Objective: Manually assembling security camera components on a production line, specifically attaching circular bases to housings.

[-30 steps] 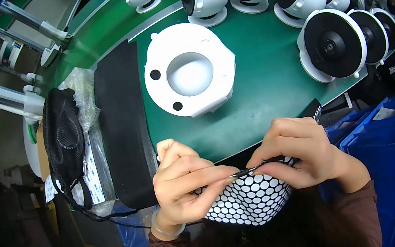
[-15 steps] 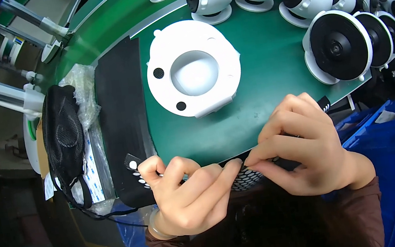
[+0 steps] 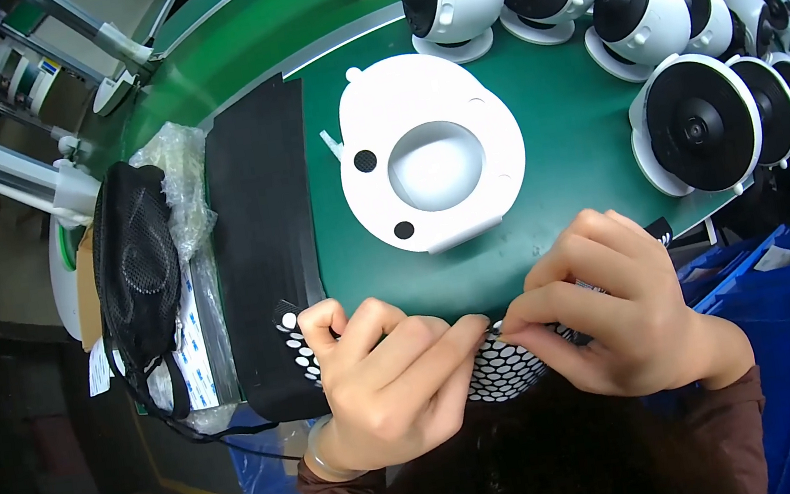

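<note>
A black sheet (image 3: 506,373) covered in rows of white round dots bends over the near edge of the table. My left hand (image 3: 393,379) is closed on this sheet, its fingertips at the upper edge. Right beside them, my right hand (image 3: 621,311) pinches thumb and forefinger together at the same edge; whatever sits between those tips is too small to make out. Beyond both hands lies a white round housing (image 3: 424,91) with a wide central opening. Two black round pads, one upper (image 3: 364,161) and one lower (image 3: 404,231), show on its left part.
Several white ball-shaped devices with black fronts (image 3: 697,129) crowd the right and far side. A black mat (image 3: 260,205) runs along the left, beside a black mesh pouch (image 3: 138,248) and clear plastic wrap (image 3: 180,186). Blue bins (image 3: 765,296) stand at the lower right.
The view has shifted, so the table things appear farther right and lower. More of the dotted sheet shows below my fingers. Both hands stay closed at its edge.
</note>
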Available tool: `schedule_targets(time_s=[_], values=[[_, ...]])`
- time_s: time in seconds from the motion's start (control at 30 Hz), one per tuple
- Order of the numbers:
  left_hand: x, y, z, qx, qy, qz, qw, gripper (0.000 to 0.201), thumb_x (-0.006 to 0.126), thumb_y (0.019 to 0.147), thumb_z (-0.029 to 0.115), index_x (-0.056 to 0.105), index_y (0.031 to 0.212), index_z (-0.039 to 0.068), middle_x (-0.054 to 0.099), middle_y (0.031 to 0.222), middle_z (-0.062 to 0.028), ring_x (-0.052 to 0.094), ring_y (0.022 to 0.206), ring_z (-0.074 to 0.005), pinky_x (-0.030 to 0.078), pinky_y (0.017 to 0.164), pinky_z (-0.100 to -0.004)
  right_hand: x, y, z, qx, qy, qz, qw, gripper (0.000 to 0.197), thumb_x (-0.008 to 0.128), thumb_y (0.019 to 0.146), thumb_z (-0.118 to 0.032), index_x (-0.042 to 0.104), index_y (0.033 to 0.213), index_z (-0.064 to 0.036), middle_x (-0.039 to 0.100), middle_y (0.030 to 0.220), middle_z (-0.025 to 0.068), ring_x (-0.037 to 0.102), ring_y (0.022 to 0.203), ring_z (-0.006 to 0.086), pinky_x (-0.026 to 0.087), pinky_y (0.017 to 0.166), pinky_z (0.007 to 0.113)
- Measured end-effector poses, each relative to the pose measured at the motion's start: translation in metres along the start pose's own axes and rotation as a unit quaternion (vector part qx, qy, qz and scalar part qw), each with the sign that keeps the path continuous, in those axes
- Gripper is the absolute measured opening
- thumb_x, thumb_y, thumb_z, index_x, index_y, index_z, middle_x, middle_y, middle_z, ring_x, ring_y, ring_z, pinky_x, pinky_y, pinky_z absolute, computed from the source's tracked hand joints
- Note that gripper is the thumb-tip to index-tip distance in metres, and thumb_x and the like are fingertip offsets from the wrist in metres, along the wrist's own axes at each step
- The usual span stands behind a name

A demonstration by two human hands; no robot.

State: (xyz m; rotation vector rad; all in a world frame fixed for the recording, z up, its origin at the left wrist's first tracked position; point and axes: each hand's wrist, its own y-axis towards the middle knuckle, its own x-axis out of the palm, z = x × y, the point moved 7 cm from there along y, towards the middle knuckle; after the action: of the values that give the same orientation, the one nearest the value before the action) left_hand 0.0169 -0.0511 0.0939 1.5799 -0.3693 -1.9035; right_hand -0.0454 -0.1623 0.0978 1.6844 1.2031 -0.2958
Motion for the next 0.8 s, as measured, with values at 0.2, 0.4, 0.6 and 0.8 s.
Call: schedule_targets(time_s=[0.2, 0.4, 0.6, 0.8], values=[[0.001, -0.01, -0.038, -0.173, -0.03, 0.098, 0.98, 0.019, 0.072, 0.059, 0.006, 0.068, 0.077, 0.012, 0.055, 0.101, -0.0076, 0.04, 0.058, -0.013, 0.033, 0.066, -0.027, -0.029, 0.011, 0.016, 0.028, 0.091, 0.086, 0.992, 0.013, 0.067, 0.066, -0.002, 0.063, 0.078, -0.0021, 0.059, 0.076, 0.0067, 0.055, 0.069, 0.0147, 0.043, 0.061, 0.027], [0.016, -0.008, -0.051, -0.212, -0.146, 0.107, 0.96, 0.018, 0.073, 0.061, 0.005, 0.069, 0.078, 0.007, 0.06, 0.093, -0.008, 0.047, 0.059, -0.0125, 0.033, 0.066, -0.0264, -0.02, 0.041, 0.066, 0.191, 0.175, 0.147, 0.955, 0.012, 0.062, 0.08, -0.006, 0.061, 0.084, 0.0046, 0.064, 0.082, 0.0092, 0.061, 0.076, 0.0116, 0.05, 0.069, 0.022], [0.017, -0.004, -0.047, -0.178, -0.147, 0.11, 0.967, 0.018, 0.074, 0.061, 0.004, 0.068, 0.078, 0.006, 0.061, 0.083, -0.0047, 0.053, 0.061, -0.0123, 0.031, 0.066, -0.0256, -0.018, 0.045, 0.07, 0.23, 0.17, 0.129, 0.949, 0.013, 0.063, 0.08, -0.009, 0.062, 0.084, 0.0036, 0.063, 0.075, 0.0043, 0.059, 0.065, 0.0059, 0.047, 0.06, 0.016], [0.018, -0.003, -0.048, -0.172, -0.149, 0.103, 0.968, 0.018, 0.073, 0.061, 0.004, 0.068, 0.078, 0.006, 0.062, 0.084, -0.0051, 0.054, 0.062, -0.012, 0.03, 0.067, -0.026, -0.02, 0.05, 0.066, 0.2, 0.113, 0.139, 0.963, 0.013, 0.064, 0.078, -0.01, 0.063, 0.08, 0.0032, 0.063, 0.073, 0.0044, 0.059, 0.063, 0.0059, 0.046, 0.057, 0.016]])
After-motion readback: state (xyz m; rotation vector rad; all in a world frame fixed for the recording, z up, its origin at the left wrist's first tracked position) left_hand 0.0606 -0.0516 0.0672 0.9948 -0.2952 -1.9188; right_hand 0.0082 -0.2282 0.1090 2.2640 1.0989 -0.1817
